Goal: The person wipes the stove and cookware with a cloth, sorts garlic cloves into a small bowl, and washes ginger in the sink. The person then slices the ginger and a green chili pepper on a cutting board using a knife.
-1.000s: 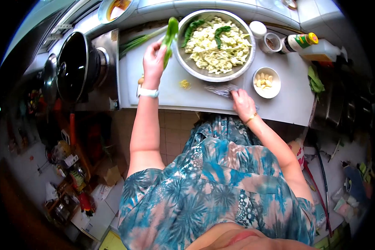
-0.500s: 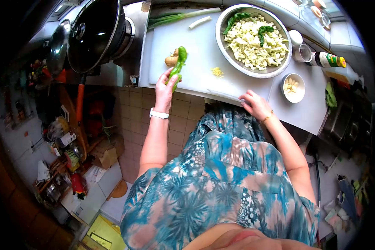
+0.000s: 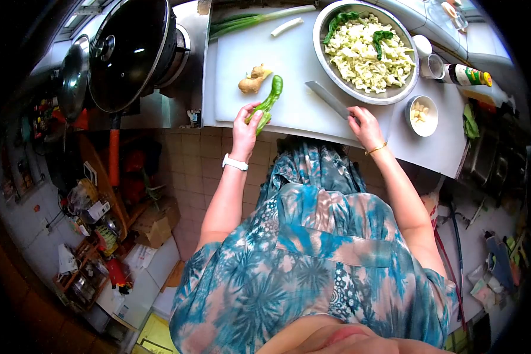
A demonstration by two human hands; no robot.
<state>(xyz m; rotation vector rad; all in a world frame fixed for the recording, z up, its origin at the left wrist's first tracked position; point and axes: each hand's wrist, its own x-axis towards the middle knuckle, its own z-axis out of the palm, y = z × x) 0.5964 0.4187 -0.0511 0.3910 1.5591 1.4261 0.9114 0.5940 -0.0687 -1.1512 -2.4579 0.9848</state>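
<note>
My left hand (image 3: pixel 245 125) is closed around the lower part of a long green pepper (image 3: pixel 274 94), its curved top pointing up over the white cutting board (image 3: pixel 233 65). My right hand (image 3: pixel 366 126) grips a knife (image 3: pixel 328 99) by its handle end, which the fingers cover; the blade slants up and left above the board. A knob of ginger (image 3: pixel 253 81) lies just beyond the pepper. Close to the blade's tip, a few yellowish bits are partly hidden. Past the knife stands a large metal bowl (image 3: pixel 318 50) of chopped pale cabbage (image 3: pixel 369 56) with some dark green pieces.
Green onion (image 3: pixel 259 19) and a cut white piece (image 3: pixel 287 26) lie at the back. On the right are a small bowl (image 3: pixel 432 123) of garlic cloves, a glass jar (image 3: pixel 433 66) and a bottle (image 3: pixel 467 75). A wok (image 3: pixel 130 65) occupies the left.
My right hand has lifted a knife and moved slightly up and right, its blade now showing plainly. The pepper has shifted right and tilted, away from the ginger.
</note>
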